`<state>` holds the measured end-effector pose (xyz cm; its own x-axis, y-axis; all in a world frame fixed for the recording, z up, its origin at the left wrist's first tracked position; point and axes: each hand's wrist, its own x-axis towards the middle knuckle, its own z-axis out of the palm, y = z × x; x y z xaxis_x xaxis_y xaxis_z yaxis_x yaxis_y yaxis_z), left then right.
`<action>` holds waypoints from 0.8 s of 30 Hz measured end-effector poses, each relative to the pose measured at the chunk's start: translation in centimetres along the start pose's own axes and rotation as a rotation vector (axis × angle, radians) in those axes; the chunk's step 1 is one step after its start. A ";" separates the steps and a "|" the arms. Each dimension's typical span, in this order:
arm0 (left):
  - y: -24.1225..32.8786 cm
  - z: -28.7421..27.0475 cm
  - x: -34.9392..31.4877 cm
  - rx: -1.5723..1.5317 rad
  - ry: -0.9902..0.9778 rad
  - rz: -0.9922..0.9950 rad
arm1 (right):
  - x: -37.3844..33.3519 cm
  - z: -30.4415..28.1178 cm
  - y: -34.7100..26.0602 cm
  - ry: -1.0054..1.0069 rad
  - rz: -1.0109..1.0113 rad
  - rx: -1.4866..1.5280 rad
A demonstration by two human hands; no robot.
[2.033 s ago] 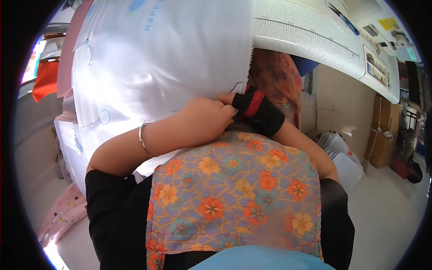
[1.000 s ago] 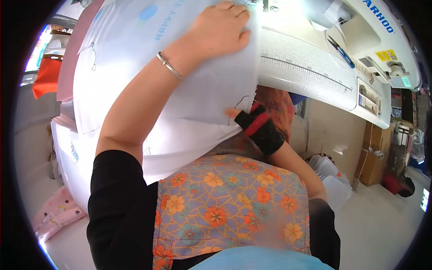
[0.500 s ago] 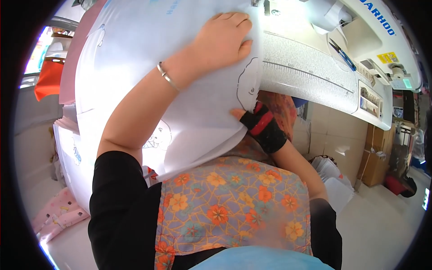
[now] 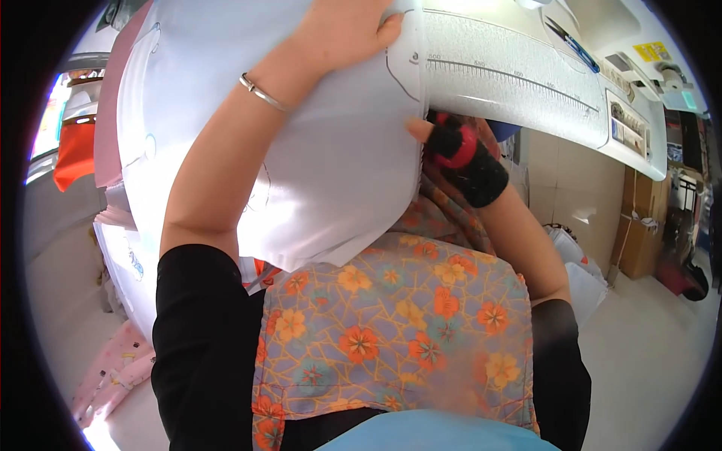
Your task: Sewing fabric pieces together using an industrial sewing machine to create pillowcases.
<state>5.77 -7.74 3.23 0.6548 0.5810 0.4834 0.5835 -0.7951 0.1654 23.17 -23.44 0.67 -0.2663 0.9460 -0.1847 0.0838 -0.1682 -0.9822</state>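
A large piece of white fabric (image 4: pixel 331 165) with cartoon outline prints spreads before me, its near edge hanging over my flowered apron (image 4: pixel 391 323). Across its far part lies my left hand (image 4: pixel 350 30), palm down and thumb stretched out; the upper edge of the picture cuts off its other fingers. My right hand (image 4: pixel 462 154), in a black and red fingerless glove, grips the fabric's right edge. Its thumb rests on top, while the fingers underneath are hidden. Just beyond that hand is the sewing machine's pale bed (image 4: pixel 519 79), marked with a ruler scale.
Blue-handled snips (image 4: pixel 573 46) lie on the machine at the upper right. A bobbin compartment (image 4: pixel 628 129) is set into its right end. A cardboard box (image 4: pixel 643 218) stands on the floor at right. Pink printed cloth (image 4: pixel 113 368) hangs at lower left.
My left hand has moved farther away, partly out of the picture. The right hand and the fabric's edge have shifted upward in view, and the machine sits higher too.
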 end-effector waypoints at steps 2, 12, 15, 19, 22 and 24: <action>-0.3 0.2 -0.2 -0.009 -0.022 0.007 | -0.2 1.1 -0.1 0.145 -0.025 -0.175; -1.3 -5.2 -5.2 0.096 -0.180 -0.076 | 0.6 1.9 3.4 -0.060 0.147 0.400; -1.1 -5.8 -5.0 0.067 -0.138 -0.079 | 0.5 1.9 3.3 -0.096 0.098 0.120; 1.3 -5.2 -1.7 0.087 -0.272 -0.207 | -0.4 2.8 2.7 -0.031 -0.005 0.200; 2.8 -1.4 -2.0 0.140 -0.183 -0.065 | -0.9 2.8 2.2 -0.011 0.003 0.055; 3.8 -0.2 -2.6 0.163 0.092 -0.019 | -1.1 2.7 1.8 0.005 0.028 0.074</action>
<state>6.21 -12.29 2.79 0.6009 0.5712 0.5591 0.6702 -0.7412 0.0369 21.03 -25.55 -0.99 -0.2602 0.9420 -0.2122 0.0202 -0.2144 -0.9765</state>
